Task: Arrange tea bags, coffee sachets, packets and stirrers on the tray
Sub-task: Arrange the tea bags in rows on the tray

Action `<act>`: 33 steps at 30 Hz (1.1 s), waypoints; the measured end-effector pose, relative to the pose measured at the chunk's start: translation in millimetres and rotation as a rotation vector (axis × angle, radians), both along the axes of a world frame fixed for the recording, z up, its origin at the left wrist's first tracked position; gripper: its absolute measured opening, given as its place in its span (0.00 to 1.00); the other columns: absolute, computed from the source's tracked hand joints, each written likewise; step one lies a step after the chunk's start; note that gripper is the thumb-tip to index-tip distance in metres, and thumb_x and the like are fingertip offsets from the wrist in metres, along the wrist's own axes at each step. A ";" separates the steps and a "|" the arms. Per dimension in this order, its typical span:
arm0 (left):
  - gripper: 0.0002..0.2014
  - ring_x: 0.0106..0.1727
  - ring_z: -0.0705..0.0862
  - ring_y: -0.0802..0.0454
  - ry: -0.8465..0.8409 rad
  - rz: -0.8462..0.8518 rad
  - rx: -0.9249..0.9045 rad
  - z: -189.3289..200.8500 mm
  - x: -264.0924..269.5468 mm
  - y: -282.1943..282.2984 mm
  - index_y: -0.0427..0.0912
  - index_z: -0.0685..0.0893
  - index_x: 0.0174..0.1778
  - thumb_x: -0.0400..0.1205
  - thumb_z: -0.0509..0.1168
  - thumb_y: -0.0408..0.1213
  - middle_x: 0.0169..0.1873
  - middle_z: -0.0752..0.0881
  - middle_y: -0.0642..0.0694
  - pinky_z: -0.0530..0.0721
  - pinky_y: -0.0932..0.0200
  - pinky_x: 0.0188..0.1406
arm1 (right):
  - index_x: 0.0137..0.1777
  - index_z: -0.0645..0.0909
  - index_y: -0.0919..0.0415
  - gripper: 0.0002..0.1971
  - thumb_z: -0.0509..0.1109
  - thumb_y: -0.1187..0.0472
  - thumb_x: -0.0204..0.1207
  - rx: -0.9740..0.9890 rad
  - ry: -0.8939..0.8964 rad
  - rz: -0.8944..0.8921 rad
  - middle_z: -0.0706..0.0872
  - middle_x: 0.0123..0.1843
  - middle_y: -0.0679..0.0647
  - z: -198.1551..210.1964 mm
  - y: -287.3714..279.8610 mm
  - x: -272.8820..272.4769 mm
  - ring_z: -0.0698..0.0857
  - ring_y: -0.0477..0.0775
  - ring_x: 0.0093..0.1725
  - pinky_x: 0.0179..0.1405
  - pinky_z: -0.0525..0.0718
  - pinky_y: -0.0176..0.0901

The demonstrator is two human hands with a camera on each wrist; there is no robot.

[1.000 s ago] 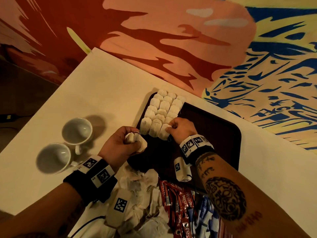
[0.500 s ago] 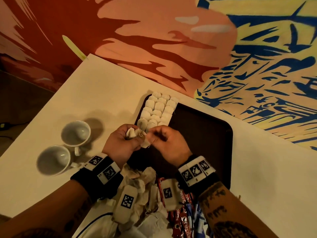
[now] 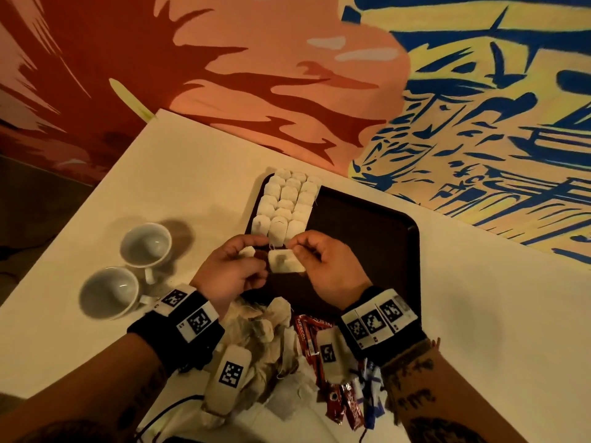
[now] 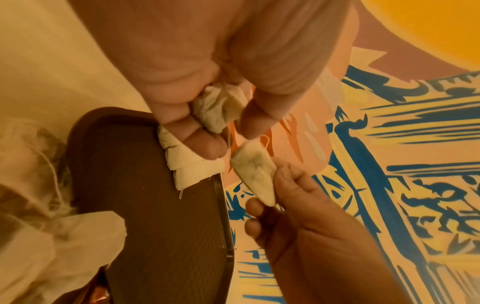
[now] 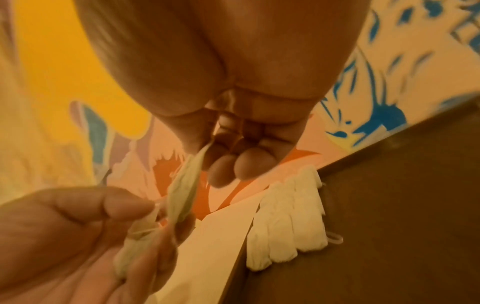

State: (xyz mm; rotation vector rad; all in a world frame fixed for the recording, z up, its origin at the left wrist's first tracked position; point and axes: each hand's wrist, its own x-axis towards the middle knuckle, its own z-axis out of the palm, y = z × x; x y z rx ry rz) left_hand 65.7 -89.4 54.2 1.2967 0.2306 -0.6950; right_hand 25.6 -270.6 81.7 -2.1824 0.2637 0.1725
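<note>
Meanwhile, right hand grip pinching tea bag, left hand clutching another; "NESCAFÉ" sachets nearby.

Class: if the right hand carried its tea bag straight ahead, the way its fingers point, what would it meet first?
Probably the left hand, just across a small gap from the right hand and its tea bag; depth is uncertain.

- Left hand grips crumpled white paper tea bags.
- Right hand pinches one flat white tea bag.
- Dark brown plastic tray carries overlapping white tea bags.
</note>
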 end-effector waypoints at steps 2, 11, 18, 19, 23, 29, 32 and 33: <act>0.15 0.40 0.85 0.49 -0.071 -0.112 0.056 -0.6 -3.9 2.3 0.50 0.90 0.53 0.72 0.75 0.32 0.40 0.89 0.45 0.84 0.55 0.39 | 0.55 0.87 0.48 0.08 0.66 0.57 0.86 -0.118 0.052 0.168 0.88 0.52 0.41 13.5 -0.8 2.2 0.84 0.38 0.49 0.49 0.79 0.31; 0.02 0.33 0.84 0.64 -0.366 -0.293 0.297 -0.3 -14.0 2.3 0.56 0.90 0.45 0.81 0.73 0.43 0.32 0.89 0.57 0.82 0.62 0.39 | 0.61 0.85 0.45 0.13 0.76 0.50 0.78 -0.023 -0.049 0.082 0.88 0.47 0.38 23.8 7.8 -0.5 0.87 0.36 0.48 0.52 0.84 0.34; 0.02 0.30 0.82 0.63 -0.308 -0.268 0.322 -11.0 -14.2 12.8 0.55 0.91 0.45 0.79 0.74 0.43 0.29 0.88 0.57 0.81 0.60 0.39 | 0.51 0.88 0.46 0.04 0.74 0.56 0.80 0.002 0.021 0.040 0.91 0.45 0.42 -0.2 12.9 -9.1 0.88 0.39 0.47 0.51 0.87 0.41; 0.03 0.31 0.83 0.63 -0.286 -0.240 0.349 -14.5 -13.2 14.4 0.57 0.91 0.47 0.79 0.74 0.43 0.31 0.89 0.57 0.83 0.60 0.41 | 0.51 0.88 0.45 0.04 0.73 0.55 0.80 -0.004 0.024 0.032 0.91 0.45 0.42 -3.3 12.2 -9.1 0.88 0.39 0.46 0.48 0.85 0.37; 0.09 0.39 0.84 0.54 -0.126 -0.054 0.369 -22.5 -6.1 17.7 0.57 0.88 0.51 0.80 0.71 0.37 0.41 0.88 0.51 0.86 0.53 0.47 | 0.55 0.87 0.47 0.05 0.71 0.54 0.82 -0.072 0.065 -0.008 0.89 0.45 0.41 -18.3 5.9 -4.1 0.85 0.38 0.42 0.41 0.77 0.30; 0.13 0.37 0.81 0.50 -0.073 0.047 0.318 -25.0 2.1 21.3 0.43 0.81 0.56 0.85 0.56 0.24 0.40 0.89 0.44 0.81 0.56 0.37 | 0.55 0.84 0.44 0.05 0.70 0.49 0.82 -0.182 0.304 0.194 0.88 0.50 0.43 -51.6 15.7 24.2 0.86 0.43 0.50 0.49 0.85 0.41; 0.11 0.37 0.83 0.49 -0.073 0.037 0.341 -29.5 6.8 23.9 0.45 0.79 0.56 0.85 0.57 0.25 0.40 0.91 0.46 0.80 0.53 0.37 | 0.52 0.84 0.45 0.05 0.72 0.48 0.80 -0.245 0.344 0.264 0.87 0.49 0.45 -65.2 25.9 43.9 0.86 0.47 0.49 0.48 0.86 0.42; 0.10 0.36 0.84 0.51 -0.080 0.035 0.354 -31.4 7.5 24.9 0.45 0.78 0.55 0.85 0.58 0.26 0.40 0.92 0.47 0.79 0.53 0.36 | 0.50 0.83 0.45 0.05 0.73 0.48 0.79 -0.268 0.347 0.277 0.88 0.49 0.46 -69.2 28.0 50.9 0.86 0.48 0.49 0.49 0.86 0.43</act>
